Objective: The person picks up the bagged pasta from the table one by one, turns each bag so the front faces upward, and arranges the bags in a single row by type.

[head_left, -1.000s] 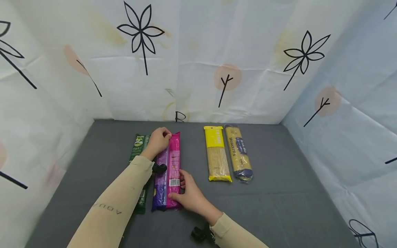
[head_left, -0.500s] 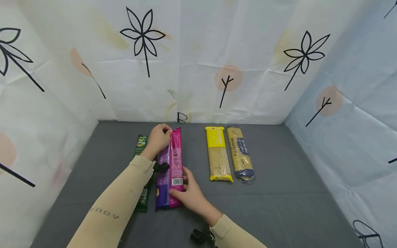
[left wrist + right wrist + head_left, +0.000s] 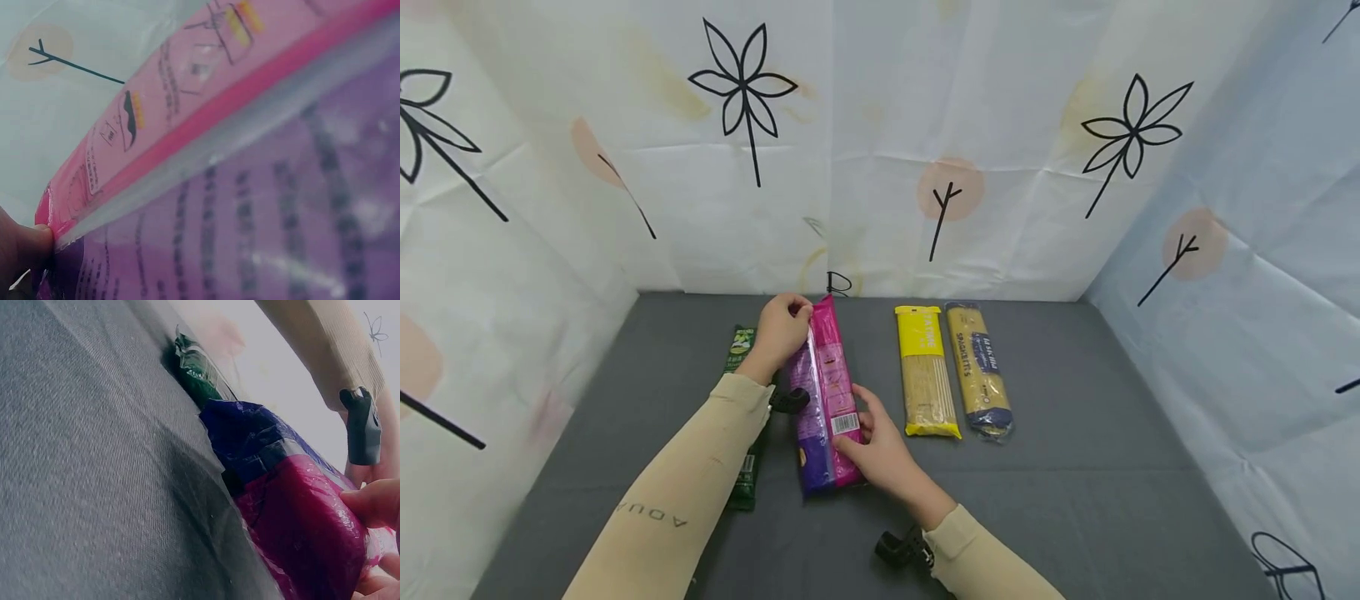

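- Pinching the pink-purple packet (image 3: 830, 392) toward the far edge of the table (image 3: 1075, 500): left hand (image 3: 782, 329), fingers curled.
- Gripping its right side: right hand (image 3: 882, 448), thumb on top.

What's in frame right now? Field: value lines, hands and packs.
left hand: pinches far end of pink-and-purple pack
right hand: grips that pack's right edge, near end
green pack: left of it, partly covered by left sleeve
yellow pack: right of it, untouched
spaghetti pack: right of yellow pack
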Demonstrator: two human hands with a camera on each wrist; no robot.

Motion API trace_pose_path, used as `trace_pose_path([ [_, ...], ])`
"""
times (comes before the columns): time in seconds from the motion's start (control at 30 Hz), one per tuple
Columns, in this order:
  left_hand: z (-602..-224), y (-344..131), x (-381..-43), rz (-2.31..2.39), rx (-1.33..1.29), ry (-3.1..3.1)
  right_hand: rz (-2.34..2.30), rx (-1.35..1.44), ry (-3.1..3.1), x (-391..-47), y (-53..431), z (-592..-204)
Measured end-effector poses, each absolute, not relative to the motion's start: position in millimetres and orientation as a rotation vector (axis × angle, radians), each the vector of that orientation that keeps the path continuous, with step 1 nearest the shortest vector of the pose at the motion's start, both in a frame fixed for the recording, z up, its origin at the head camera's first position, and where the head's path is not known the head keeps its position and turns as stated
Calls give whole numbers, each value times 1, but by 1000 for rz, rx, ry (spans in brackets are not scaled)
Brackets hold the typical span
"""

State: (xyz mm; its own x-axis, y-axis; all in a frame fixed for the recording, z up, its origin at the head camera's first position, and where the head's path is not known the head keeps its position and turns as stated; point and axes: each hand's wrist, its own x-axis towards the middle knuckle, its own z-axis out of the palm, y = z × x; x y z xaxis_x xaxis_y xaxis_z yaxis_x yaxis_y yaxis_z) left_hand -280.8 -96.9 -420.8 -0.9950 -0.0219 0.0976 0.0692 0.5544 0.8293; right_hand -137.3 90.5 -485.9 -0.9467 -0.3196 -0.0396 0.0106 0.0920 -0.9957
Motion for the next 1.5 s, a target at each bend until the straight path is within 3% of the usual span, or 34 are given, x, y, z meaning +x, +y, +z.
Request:
trace_pose_path([
  [0.73, -428, -89, -276, -1413, -67, -2493, -1840, -360, 2429, -144, 102, -469],
  [1.03, -419, -85, -255, -1539, 17, -2680, -1240, -513, 2958, -150, 114, -443],
  [1.2, -411, -89, -250, -1919, -15, -2601, -851, -632, 3210, -153, 116, -433],
  [1.5, -409, -85, -242, -2393, 193, -2322, -200, -919, 3502, -150, 103, -434],
])
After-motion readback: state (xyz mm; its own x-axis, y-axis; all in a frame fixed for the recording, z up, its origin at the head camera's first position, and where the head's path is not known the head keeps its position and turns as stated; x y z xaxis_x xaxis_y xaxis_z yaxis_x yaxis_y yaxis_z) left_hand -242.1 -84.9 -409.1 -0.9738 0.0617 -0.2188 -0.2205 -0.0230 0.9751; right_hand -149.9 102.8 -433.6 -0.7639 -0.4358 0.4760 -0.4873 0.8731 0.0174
